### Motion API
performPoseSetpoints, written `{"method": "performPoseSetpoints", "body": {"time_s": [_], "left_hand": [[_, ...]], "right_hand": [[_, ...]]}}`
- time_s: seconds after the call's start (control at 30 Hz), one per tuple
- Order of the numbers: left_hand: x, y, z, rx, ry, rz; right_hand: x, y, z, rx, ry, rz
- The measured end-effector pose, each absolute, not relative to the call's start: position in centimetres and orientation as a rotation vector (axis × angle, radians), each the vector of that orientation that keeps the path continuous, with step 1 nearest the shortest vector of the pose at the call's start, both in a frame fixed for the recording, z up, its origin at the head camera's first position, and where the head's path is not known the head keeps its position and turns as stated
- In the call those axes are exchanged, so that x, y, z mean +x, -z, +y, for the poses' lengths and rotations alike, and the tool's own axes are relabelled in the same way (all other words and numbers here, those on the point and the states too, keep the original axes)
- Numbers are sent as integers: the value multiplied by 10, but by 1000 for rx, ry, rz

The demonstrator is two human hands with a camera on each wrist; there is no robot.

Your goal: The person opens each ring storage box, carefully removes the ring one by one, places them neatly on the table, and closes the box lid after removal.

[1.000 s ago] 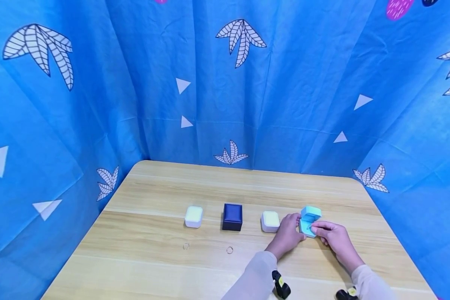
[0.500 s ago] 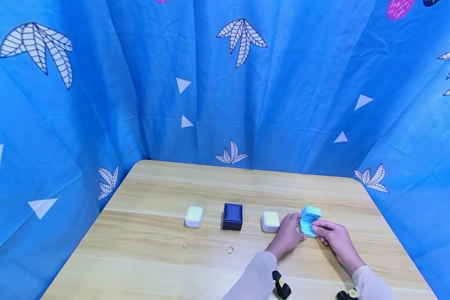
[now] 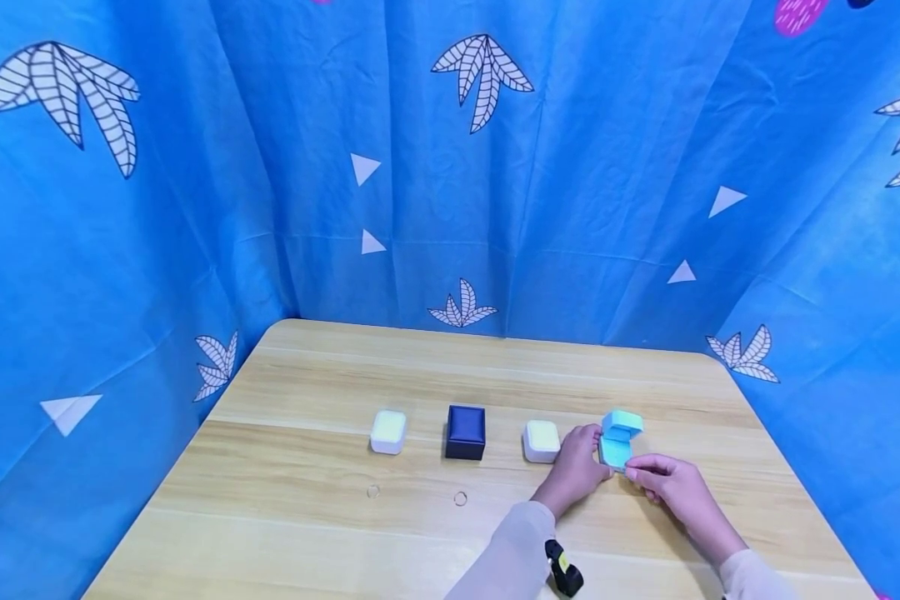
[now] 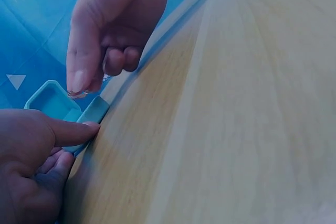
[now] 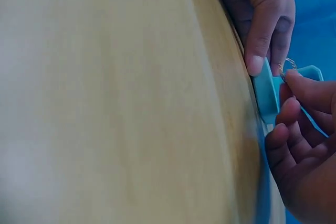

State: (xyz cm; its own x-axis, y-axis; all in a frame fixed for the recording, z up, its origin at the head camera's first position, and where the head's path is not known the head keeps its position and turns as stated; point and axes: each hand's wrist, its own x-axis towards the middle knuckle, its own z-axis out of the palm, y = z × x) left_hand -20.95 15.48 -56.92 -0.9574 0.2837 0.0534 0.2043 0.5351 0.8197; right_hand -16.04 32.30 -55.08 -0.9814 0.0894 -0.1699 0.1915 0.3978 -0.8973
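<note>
An open turquoise ring box [image 3: 615, 452] stands on the table at the right, its lid raised. My left hand [image 3: 572, 465] grips the box from its left side; in the left wrist view the thumb [image 4: 84, 130] presses on the base. Between thumb and index finger, my right hand [image 3: 678, 492] pinches a thin ring [image 5: 292, 63], partly hidden by the fingertips. That ring is held just above the base, near the box's front right corner in the head view. Close beside my left hand is a closed white ring box [image 3: 542, 440].
Left of the hands stand a navy ring box [image 3: 466, 433] and another white ring box [image 3: 387, 432], both closed. Two thin rings lie on the wooden table [image 3: 292, 533]: a silvery ring [image 3: 373, 486] and a darker gold ring [image 3: 461, 492]. A blue curtain [image 3: 420, 167] hangs behind.
My right hand has drawn back a little toward the table's front, and its fingertips have left the inside of the turquoise box with the ring. My left hand stays on the box.
</note>
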Motion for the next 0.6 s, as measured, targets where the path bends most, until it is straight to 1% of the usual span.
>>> {"method": "performPoseSetpoints", "body": {"time_s": [0.3,0.6], "left_hand": [[-210,568,157,419,-1400,2689],[-210,570,156,404,-1424,2674]], "right_hand": [[-144,544,324,219,1543,2584],[-133,550,321,150,1502,2616]]}}
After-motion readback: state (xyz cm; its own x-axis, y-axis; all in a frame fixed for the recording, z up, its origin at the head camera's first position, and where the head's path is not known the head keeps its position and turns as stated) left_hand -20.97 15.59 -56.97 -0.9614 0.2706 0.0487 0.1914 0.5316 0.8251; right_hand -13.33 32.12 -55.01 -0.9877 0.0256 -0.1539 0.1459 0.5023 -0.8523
